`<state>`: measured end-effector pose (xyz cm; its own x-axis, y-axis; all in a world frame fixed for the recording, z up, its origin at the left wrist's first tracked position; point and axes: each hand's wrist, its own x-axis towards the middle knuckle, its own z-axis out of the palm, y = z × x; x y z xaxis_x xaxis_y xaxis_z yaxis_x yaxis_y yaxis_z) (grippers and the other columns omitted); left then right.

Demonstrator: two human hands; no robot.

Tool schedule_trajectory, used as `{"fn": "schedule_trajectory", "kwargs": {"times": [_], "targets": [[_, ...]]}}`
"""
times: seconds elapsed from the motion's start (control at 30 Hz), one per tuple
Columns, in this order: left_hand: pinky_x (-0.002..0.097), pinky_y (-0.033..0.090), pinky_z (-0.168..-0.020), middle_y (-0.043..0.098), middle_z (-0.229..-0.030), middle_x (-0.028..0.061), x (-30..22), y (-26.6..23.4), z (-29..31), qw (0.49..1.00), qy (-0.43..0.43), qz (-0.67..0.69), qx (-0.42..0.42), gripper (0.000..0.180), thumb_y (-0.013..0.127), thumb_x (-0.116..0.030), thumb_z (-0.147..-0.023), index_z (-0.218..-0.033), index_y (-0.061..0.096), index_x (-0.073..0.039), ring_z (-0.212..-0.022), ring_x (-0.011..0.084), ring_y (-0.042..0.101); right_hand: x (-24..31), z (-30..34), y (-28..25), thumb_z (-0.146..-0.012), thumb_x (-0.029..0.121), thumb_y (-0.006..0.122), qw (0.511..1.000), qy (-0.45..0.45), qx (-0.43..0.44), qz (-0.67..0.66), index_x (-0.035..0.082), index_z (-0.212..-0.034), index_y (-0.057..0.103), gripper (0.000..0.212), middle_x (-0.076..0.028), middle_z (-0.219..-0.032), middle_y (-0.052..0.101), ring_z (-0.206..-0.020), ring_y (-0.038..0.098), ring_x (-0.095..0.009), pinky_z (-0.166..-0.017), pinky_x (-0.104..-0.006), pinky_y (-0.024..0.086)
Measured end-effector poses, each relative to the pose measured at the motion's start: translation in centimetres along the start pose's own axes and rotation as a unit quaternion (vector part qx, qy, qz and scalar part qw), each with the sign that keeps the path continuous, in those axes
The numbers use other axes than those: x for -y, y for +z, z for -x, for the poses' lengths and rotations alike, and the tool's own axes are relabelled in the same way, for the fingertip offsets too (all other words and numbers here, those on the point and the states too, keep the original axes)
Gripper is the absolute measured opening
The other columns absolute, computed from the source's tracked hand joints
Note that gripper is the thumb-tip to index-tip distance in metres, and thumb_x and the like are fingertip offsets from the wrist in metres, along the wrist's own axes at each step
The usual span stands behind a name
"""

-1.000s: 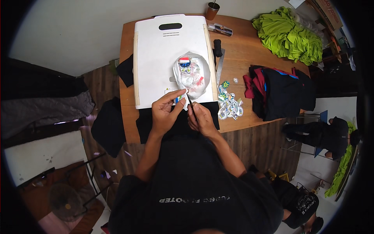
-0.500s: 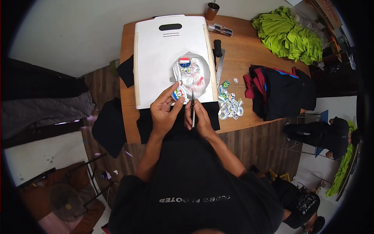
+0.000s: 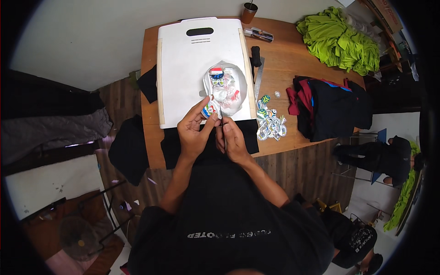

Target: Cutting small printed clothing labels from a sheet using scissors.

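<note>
Between the thumb and fingers of my left hand (image 3: 191,130) is a round, colourful printed sticker (image 3: 209,109) with a pale border. My right hand (image 3: 235,143) is closed around a pair of scissors (image 3: 221,112), their narrow blades pointing away from me and touching the sticker's right edge. Just beyond both hands, a round whitish container (image 3: 244,81), perhaps a plastic bag folded open, rests on the white board (image 3: 178,73). Inside it lie printed pieces (image 3: 217,73) and pale scraps. A pile of cut-out stickers (image 3: 271,126) is on the table right of my right hand.
The wooden table (image 3: 279,59) also carries a metal ruler (image 3: 259,75), a brown cup (image 3: 249,13), a clear tube (image 3: 259,35), lime-green fabric (image 3: 337,41) and folded dark garments (image 3: 332,107). Two people in dark clothes (image 3: 396,158) are at the right. Black cloth hangs at the table's near edge.
The scissors have moved left and tilted, so their blades now meet the sticker's edge. My right hand has shifted slightly left; my left hand is almost still.
</note>
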<state>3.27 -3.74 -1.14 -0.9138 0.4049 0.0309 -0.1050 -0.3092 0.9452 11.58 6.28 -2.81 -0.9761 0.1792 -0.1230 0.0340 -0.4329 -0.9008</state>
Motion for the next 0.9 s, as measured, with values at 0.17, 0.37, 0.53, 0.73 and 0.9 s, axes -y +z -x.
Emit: {"fn": "schedule_trajectory", "kwargs": {"times": [0.17, 0.37, 0.53, 0.73, 0.9], "targets": [[0.0255, 0.053, -0.085, 0.059, -0.123, 0.0175, 0.1, -0.1, 0.1, 1.000, 0.020, -0.011, -0.011, 0.047, 0.063, 0.010, -0.086, -0.131, 0.049, 0.010, -0.100, 0.0142, 0.062, -0.3, 0.5, -0.2, -0.105, 0.035, 0.032, 0.999, 0.028, 0.014, -0.015, 0.003, -0.107, 0.046, 0.035, 0.000, -0.056, 0.037, -0.042, 0.032, -0.007, -0.040, -0.0209, 0.032], [0.0261, 0.050, -0.088, 0.059, -0.125, 0.0189, 0.1, -0.1, 0.0, 0.999, 0.024, -0.005, -0.030, 0.047, 0.063, 0.010, -0.086, -0.131, 0.049, 0.010, -0.102, 0.0147, 0.062, -0.7, 0.7, -0.5, -0.105, 0.037, 0.031, 0.998, 0.044, 0.024, -0.025, 0.004, -0.102, 0.046, 0.037, -0.001, -0.056, 0.038, -0.041, 0.033, -0.008, -0.041, -0.0217, 0.032], [0.0263, 0.050, -0.089, 0.059, -0.124, 0.0180, 0.0, -0.1, 0.0, 0.999, 0.023, -0.006, -0.030, 0.047, 0.063, 0.010, -0.086, -0.131, 0.049, 0.010, -0.102, 0.0148, 0.062, -0.6, 0.9, -0.7, -0.105, 0.038, 0.031, 0.998, 0.053, 0.031, -0.022, 0.004, -0.101, 0.046, 0.037, -0.001, -0.056, 0.038, -0.042, 0.033, -0.008, -0.041, -0.0215, 0.032], [0.0259, 0.050, -0.088, 0.060, -0.122, 0.0167, 0.1, -0.2, 0.1, 1.000, 0.017, -0.005, -0.002, 0.046, 0.063, 0.009, -0.087, -0.131, 0.049, 0.010, -0.101, 0.0135, 0.061, -0.6, 0.6, -1.0, -0.105, 0.036, 0.030, 0.999, 0.038, 0.013, -0.034, 0.003, -0.104, 0.047, 0.036, 0.000, -0.056, 0.037, -0.043, 0.033, -0.007, -0.041, -0.0206, 0.032], [0.0254, 0.050, -0.087, 0.060, -0.120, 0.0154, -0.1, 0.0, 0.0, 1.000, 0.009, -0.004, -0.016, 0.046, 0.062, 0.009, -0.087, -0.131, 0.049, 0.010, -0.100, 0.0126, 0.061, -0.5, 0.5, -1.5, -0.105, 0.036, 0.031, 0.998, 0.047, 0.030, -0.025, 0.003, -0.105, 0.047, 0.036, -0.001, -0.057, 0.037, -0.043, 0.034, -0.008, -0.041, -0.0207, 0.033]]}}
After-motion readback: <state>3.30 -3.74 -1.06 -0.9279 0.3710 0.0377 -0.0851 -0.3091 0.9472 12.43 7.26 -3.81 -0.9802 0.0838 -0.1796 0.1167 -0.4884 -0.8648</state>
